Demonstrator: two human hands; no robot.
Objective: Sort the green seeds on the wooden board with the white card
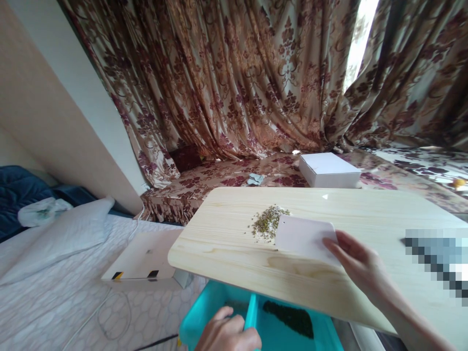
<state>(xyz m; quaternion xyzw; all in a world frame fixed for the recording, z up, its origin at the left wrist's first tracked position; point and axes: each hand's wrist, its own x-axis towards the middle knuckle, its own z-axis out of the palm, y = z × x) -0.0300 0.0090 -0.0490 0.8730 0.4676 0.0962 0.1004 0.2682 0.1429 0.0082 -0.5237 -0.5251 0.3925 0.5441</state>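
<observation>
White scraper card (pixel 302 236) beside a seed pile (pixel 268 222) on the wooden surface (pixel 226 248).
The right hand (pixel 360 265) pinches the scraper's corner near the surface's middle, and the scraper's edge meets the greenish seeds. Below the surface's near edge, the left hand (pixel 228 334) is closed over the divider of a teal bin (pixel 272 334). A white box (pixel 329 169) lies beyond the far edge.

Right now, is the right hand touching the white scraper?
Touching. The head view shows the right hand gripping the white scraper at its right edge.
</observation>
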